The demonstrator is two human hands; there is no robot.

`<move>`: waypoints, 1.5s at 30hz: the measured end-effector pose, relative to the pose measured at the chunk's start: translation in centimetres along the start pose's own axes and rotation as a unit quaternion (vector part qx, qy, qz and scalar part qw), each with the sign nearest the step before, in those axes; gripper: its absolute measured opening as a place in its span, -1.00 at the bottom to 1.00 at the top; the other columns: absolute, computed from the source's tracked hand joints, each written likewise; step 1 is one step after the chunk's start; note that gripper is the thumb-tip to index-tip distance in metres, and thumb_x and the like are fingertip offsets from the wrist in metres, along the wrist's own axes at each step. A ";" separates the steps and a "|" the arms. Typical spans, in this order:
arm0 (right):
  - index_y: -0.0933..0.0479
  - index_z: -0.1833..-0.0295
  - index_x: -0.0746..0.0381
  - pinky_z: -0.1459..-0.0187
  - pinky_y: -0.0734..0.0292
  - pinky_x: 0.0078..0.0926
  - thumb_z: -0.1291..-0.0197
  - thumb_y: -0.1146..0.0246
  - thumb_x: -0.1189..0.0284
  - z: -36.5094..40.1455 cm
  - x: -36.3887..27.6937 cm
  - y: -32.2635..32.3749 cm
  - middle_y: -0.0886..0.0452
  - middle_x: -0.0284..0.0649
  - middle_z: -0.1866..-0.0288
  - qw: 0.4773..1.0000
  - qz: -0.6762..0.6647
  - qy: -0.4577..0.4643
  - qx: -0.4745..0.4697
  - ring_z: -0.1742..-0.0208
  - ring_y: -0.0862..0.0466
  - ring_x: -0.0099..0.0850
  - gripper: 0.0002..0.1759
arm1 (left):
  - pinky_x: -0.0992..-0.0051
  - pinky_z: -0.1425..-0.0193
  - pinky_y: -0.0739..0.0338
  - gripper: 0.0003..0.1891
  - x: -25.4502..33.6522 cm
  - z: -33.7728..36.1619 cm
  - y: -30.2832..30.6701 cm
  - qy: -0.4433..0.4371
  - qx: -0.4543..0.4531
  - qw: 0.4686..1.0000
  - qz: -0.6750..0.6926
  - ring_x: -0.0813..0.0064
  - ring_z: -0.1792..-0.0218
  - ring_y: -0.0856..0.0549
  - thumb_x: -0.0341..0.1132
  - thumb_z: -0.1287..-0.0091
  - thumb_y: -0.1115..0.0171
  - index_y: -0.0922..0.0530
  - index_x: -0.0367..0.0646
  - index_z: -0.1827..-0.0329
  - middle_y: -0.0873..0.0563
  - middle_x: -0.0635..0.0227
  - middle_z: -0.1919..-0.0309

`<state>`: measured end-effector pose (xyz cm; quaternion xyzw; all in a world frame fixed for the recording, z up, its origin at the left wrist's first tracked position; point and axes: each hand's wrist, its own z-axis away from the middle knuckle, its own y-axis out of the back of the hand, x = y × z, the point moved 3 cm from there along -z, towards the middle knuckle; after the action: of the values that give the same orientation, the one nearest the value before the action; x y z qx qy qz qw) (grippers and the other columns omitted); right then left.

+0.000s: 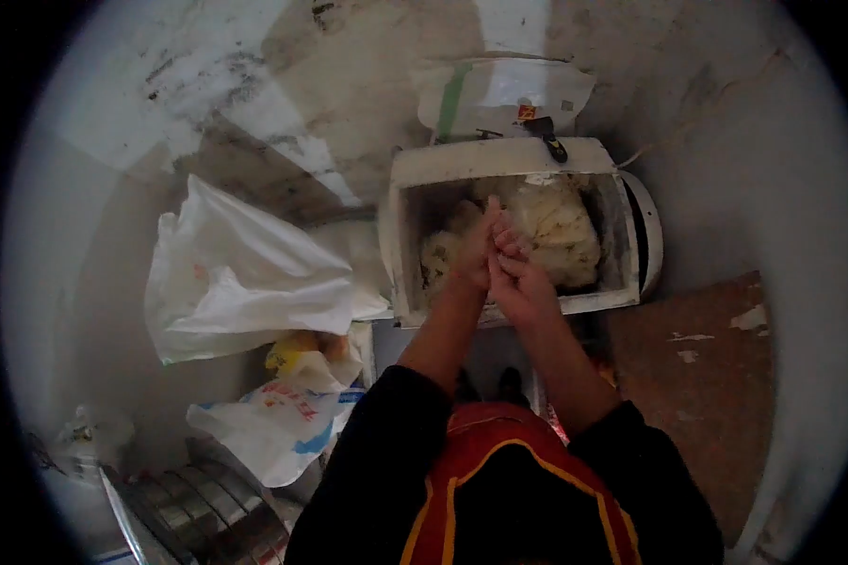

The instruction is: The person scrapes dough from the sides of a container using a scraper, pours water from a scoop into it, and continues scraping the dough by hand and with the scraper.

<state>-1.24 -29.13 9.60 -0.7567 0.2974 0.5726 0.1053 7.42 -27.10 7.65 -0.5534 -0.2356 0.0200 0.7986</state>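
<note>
Both my hands meet over a white-rimmed metal tub that holds a large pale lump of dough. My left hand is stretched out, its fingers pointing toward the far side of the tub. Against its palm side presses my right hand, with the fingers curled in. Whatever lies between the two hands, if anything, is hidden. More dough shows to the left of my hands, partly covered by them. On the tub's far rim rests a scraper with a black and yellow handle.
A white plastic bag stands left of the tub, and a printed bag lies nearer me. Metal containers are at the lower left. To the right is a brown board. A white sack lies behind the tub.
</note>
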 end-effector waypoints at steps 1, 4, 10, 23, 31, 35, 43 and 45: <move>-0.39 -0.06 0.39 -0.14 -0.33 -0.43 -0.12 0.03 0.73 0.4 0.5 -0.1 -0.42 -0.13 -0.13 0.998 -0.056 -0.032 0.021 -0.08 -0.45 -0.31 -0.65 | 0.54 0.51 -0.35 -0.63 0.2 0.2 -0.3 0.020 0.059 0.997 -0.041 0.59 0.64 -0.35 -0.08 -0.31 -0.05 -0.27 0.03 0.64 -0.30 0.53 0.73; -0.31 -0.16 0.36 -0.18 -0.31 -0.42 -0.12 0.03 0.74 1.6 6.3 -0.5 -0.31 -0.14 -0.24 0.995 0.085 0.048 -0.011 -0.14 -0.43 -0.31 -0.56 | 0.50 0.53 -0.35 -0.62 0.0 -0.2 0.2 0.007 0.127 0.991 -0.044 0.58 0.65 -0.35 -0.06 -0.31 -0.04 -0.27 0.02 0.65 -0.31 0.51 0.74; -0.26 -0.24 0.28 -0.16 -0.30 -0.44 -0.03 -0.06 0.62 0.1 5.4 0.8 -0.34 -0.06 -0.23 0.916 0.287 0.250 -0.127 -0.16 -0.43 -0.28 -0.44 | 0.36 0.21 -0.42 -0.72 -1.9 -3.7 9.7 0.008 0.078 0.996 0.035 0.38 0.32 -0.50 -0.08 -0.35 0.11 -0.45 -0.07 0.30 -0.52 0.30 0.38; -0.28 -0.16 0.30 -0.08 -0.34 -0.39 -0.22 -0.01 0.23 -4.2 16.1 -0.8 -0.39 -0.09 -0.13 0.953 -0.061 -0.295 -0.033 -0.09 -0.43 -0.29 -0.52 | 0.38 -0.33 -0.07 -0.52 -0.3 1.8 2.7 -0.058 0.081 0.864 -0.493 0.32 -0.19 -0.29 0.02 -0.40 0.33 -0.23 -0.09 -0.23 -0.29 0.22 -0.18; -0.40 0.01 0.28 0.00 -0.42 -0.43 -0.25 -0.02 0.25 -3.5 14.4 0.8 -0.49 -0.20 0.06 0.862 -0.444 -0.246 -0.015 0.08 -0.50 -0.39 -0.65 | 0.39 -0.37 -0.05 -0.45 -2.2 1.4 4.7 -0.232 0.104 0.772 -0.583 0.27 -0.27 -0.24 0.03 -0.38 0.27 -0.15 -0.18 -0.28 -0.25 0.17 -0.25; -0.47 0.20 0.23 0.21 -0.49 -0.47 -0.23 -0.06 0.29 -2.5 8.7 0.3 -0.53 -0.28 0.33 0.753 -0.545 -0.365 0.060 0.32 -0.54 -0.41 -0.78 | 0.41 -0.36 -0.05 -0.44 -5.4 1.6 4.8 -0.223 0.050 0.804 -0.550 0.24 -0.29 -0.21 -0.02 -0.38 0.22 -0.11 -0.24 -0.30 -0.23 0.14 -0.27; -0.33 0.48 0.14 0.50 -0.38 -0.52 -0.16 -0.16 0.12 -2.5 10.8 1.3 -0.33 -0.38 0.62 0.789 -0.438 -0.413 0.125 0.56 -0.37 -0.51 -0.65 | 0.32 -0.36 -0.04 -0.37 -4.2 2.9 0.3 -0.218 -0.049 0.652 -0.725 -0.05 -0.30 -0.13 -0.22 -0.26 -0.01 -0.04 -0.44 -0.27 -0.03 -0.09 -0.33; -0.33 0.48 0.14 0.46 -0.39 -0.53 -0.15 -0.16 0.08 -2.6 10.3 1.6 -0.32 -0.38 0.64 0.782 -0.477 -0.388 0.098 0.56 -0.37 -0.49 -0.62 | 0.31 -0.35 -0.05 -0.43 -4.2 3.3 0.6 -0.134 -0.076 0.631 -0.760 0.01 -0.32 -0.11 -0.21 -0.34 0.12 -0.03 -0.39 -0.31 -0.05 -0.15 -0.31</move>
<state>1.63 -35.10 1.14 -0.5009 -0.1132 0.6621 0.5457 2.50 -25.19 6.50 -0.2282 -0.6778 -0.5387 0.4454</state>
